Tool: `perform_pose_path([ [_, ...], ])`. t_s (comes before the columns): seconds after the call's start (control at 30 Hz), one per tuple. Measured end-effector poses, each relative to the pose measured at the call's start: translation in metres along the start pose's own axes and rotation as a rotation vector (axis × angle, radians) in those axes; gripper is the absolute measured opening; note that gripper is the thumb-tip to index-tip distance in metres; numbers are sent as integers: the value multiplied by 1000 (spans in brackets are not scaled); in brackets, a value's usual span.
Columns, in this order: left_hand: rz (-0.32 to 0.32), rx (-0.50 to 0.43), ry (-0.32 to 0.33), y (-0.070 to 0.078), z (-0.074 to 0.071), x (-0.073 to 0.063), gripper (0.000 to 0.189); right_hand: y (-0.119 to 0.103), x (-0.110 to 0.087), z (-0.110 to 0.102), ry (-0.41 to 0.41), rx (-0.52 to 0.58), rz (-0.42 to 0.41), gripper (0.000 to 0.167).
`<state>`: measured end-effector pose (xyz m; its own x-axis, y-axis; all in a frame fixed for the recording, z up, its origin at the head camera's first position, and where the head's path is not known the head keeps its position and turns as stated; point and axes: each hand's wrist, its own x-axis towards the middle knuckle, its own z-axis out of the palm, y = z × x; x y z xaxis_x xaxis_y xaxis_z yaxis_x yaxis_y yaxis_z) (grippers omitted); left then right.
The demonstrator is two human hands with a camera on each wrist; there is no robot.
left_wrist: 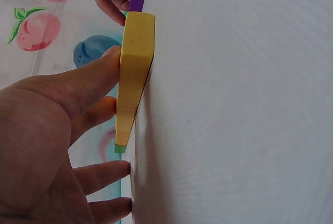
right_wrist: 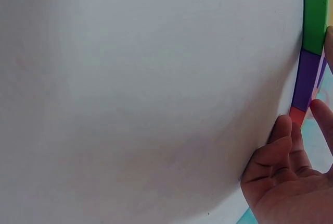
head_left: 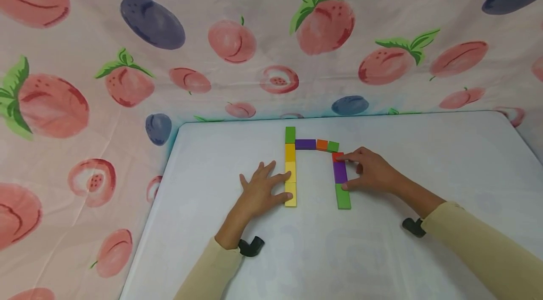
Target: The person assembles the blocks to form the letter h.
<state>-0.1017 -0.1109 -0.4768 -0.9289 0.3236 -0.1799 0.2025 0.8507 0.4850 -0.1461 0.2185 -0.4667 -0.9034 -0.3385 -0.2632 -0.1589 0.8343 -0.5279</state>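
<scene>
Flat coloured blocks lie in an arch shape. Its left column has a green block (head_left: 290, 134) at the far end, an orange-yellow block (head_left: 290, 151) and two yellow blocks (head_left: 291, 200). My left hand (head_left: 256, 194), fingers spread, touches the yellow blocks' left side and top with thumb and index finger. A purple block (head_left: 305, 144), an orange block (head_left: 322, 144) and a small green block (head_left: 333, 146) run across the far end. My right hand (head_left: 375, 173) touches the right column: index fingertip on a red block (head_left: 336, 155), thumb where a purple block (head_left: 340, 173) meets a long green block (head_left: 343, 198).
The blocks lie on a white table (head_left: 314, 253). A fruit-patterned cloth (head_left: 242, 3) hangs behind its far edge and along the left. A dark device (head_left: 252, 247) sits at my left wrist, and another dark device (head_left: 413, 227) at my right wrist.
</scene>
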Motion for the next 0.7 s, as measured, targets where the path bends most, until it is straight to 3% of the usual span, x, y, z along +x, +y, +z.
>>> perform_pose_path([
  [0.37, 1, -13, -5, 1, 0, 0, 57, 4, -2, -2, -3, 27, 0, 81],
  [0.7, -39, -30, -20, 4, -2, 2, 56, 0, -15, -27, 144, 63, -52, 57],
])
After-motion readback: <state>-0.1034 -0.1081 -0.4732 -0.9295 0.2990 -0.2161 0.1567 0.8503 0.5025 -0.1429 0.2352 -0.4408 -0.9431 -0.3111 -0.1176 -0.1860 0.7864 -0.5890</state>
